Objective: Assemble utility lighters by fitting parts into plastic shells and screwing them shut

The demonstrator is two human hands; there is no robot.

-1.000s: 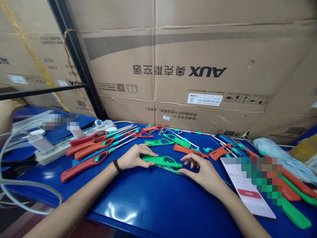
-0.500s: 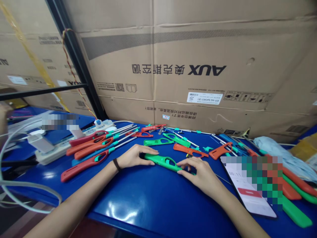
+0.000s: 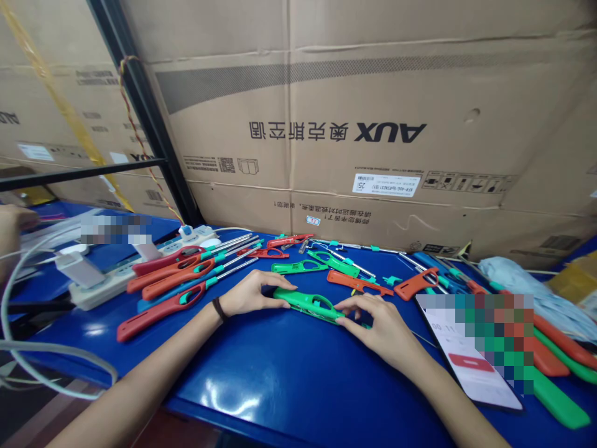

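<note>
A green lighter casing [image 3: 310,304] with an oval trigger opening is held just over the blue table. My left hand [image 3: 254,292] pinches its left, wider end between thumb and fingers. At the narrower right end, my right hand [image 3: 373,318] grips it the same way. Along the near edge a seam shows, with small pale parts inside. Behind my hands lie a green casing half [image 3: 298,267], another green half [image 3: 338,264], a long orange half [image 3: 359,284] and a short orange half [image 3: 416,284].
Left of my hands, several finished-looking lighters, one a red lighter [image 3: 161,311], lie by a white power strip [image 3: 93,290]. At right are a phone [image 3: 466,361] and more lighters, partly blurred. A large cardboard box [image 3: 326,81] stands behind. Another person's hand [image 3: 16,224] shows at far left.
The green casing has tilted in my hands, so its near edge and seam now show. My hands have barely moved. The other person's hand at far left has come further into view.
</note>
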